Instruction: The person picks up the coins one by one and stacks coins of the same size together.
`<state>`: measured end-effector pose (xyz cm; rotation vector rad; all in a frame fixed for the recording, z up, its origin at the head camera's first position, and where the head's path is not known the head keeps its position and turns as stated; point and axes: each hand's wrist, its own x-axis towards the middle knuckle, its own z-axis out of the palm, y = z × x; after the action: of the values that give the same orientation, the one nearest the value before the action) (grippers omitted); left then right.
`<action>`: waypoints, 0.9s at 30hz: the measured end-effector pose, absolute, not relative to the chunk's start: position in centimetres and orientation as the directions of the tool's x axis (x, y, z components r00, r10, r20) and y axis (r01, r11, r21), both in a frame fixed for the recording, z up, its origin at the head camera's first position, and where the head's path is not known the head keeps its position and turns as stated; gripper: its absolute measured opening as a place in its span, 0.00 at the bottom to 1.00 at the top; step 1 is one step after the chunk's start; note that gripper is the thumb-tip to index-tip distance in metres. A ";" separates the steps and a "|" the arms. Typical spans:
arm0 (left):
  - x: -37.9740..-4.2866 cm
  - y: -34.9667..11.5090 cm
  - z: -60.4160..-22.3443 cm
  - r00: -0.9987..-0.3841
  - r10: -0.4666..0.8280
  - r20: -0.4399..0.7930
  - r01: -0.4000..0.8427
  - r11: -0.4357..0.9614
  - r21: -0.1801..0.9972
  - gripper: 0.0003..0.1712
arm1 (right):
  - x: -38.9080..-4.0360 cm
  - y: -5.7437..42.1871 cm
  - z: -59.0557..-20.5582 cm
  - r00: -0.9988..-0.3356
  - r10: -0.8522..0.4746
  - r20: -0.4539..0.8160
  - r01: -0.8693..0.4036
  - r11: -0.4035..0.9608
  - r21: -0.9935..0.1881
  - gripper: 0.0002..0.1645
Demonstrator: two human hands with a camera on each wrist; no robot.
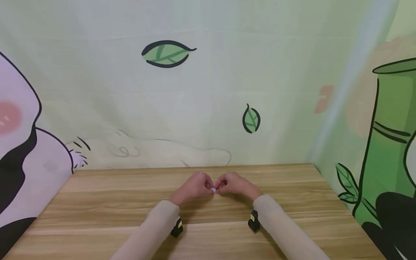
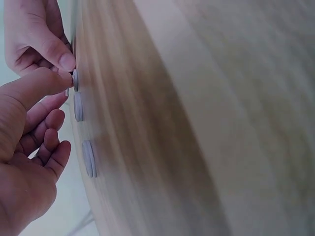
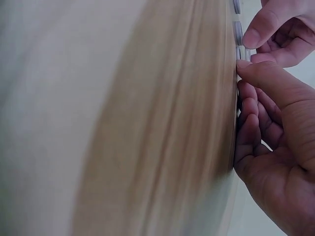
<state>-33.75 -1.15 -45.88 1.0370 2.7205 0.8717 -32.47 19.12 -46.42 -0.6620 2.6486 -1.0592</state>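
In the head view, my left hand (image 1: 196,185) and right hand (image 1: 234,183) meet fingertip to fingertip over a small whitish piece (image 1: 213,190) on the wooden table. My left thumb and finger pinch a thin pale piece (image 3: 247,54), held just off a small round disc (image 2: 75,80) on the tabletop. My right thumb and curled fingers grip at the edge of that disc; the contact is partly hidden. Two more grey-white discs, a nearer one (image 2: 78,106) and a farther one (image 2: 90,158), lie in a row beside my left hand.
The wooden table (image 1: 130,206) ends at a back edge close beyond my hands. A pale green cloth (image 1: 208,79) with printed leaves, bamboo and panda figures hangs behind it and on both sides. Small black devices (image 1: 177,228) sit at my wrists.
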 end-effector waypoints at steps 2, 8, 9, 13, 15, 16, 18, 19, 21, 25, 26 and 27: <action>-33.8 -1.1 -45.9 -0.765 0.637 0.099 0.579 0.611 0.540 0.05 | -32.5 19.1 -46.4 -0.878 -0.477 -0.031 -0.326 0.645 -0.691 0.06; -33.7 -0.9 -46.0 -0.762 0.640 0.095 0.589 0.625 0.512 0.04 | -32.6 19.2 -46.6 -0.869 -0.495 -0.010 -0.352 0.632 -0.690 0.05; -33.7 -0.8 -45.9 -0.758 0.645 0.098 0.595 0.622 0.510 0.04 | -32.6 19.2 -46.6 -0.867 -0.499 -0.002 -0.360 0.629 -0.689 0.05; -33.6 -0.6 -45.7 -0.744 0.661 0.094 0.607 0.611 0.509 0.04 | -32.6 19.6 -46.8 -0.860 -0.510 0.015 -0.382 0.626 -0.680 0.05; -33.6 -0.4 -45.6 -0.741 0.665 0.091 0.609 0.610 0.506 0.04 | -32.6 19.8 -46.8 -0.858 -0.513 0.019 -0.387 0.624 -0.679 0.05; -33.6 -0.4 -45.7 -0.740 0.667 0.092 0.613 0.610 0.502 0.04 | -32.6 19.8 -46.8 -0.858 -0.514 0.020 -0.389 0.623 -0.679 0.05; -33.7 -0.4 -45.7 -0.736 0.670 0.099 0.620 0.608 0.496 0.04 | -32.6 19.9 -46.8 -0.857 -0.516 0.020 -0.390 0.622 -0.679 0.05; -33.8 -0.4 -45.8 -0.737 0.669 0.097 0.618 0.608 0.498 0.04 | -32.6 19.9 -46.7 -0.856 -0.517 0.019 -0.391 0.622 -0.678 0.05; -33.8 -0.4 -45.9 -0.738 0.668 0.096 0.616 0.608 0.500 0.04 | -32.6 19.9 -46.7 -0.853 -0.522 0.021 -0.397 0.620 -0.677 0.05; -33.8 -0.4 -45.9 -0.743 0.664 0.091 0.608 0.611 0.508 0.04 | -32.6 19.8 -46.7 -0.851 -0.525 0.020 -0.397 0.618 -0.678 0.05; -33.8 -0.5 -46.0 -0.743 0.663 0.091 0.607 0.611 0.507 0.04 | -32.6 19.8 -46.7 -0.851 -0.524 0.019 -0.397 0.619 -0.678 0.05; -33.8 -0.5 -46.0 -0.745 0.661 0.090 0.606 0.613 0.507 0.04 | -32.6 19.7 -46.7 -0.852 -0.523 0.018 -0.396 0.621 -0.677 0.05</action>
<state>-33.78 -0.49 -45.97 1.0742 2.7260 0.7958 -32.58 19.71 -46.68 -0.7628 2.6623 -1.0460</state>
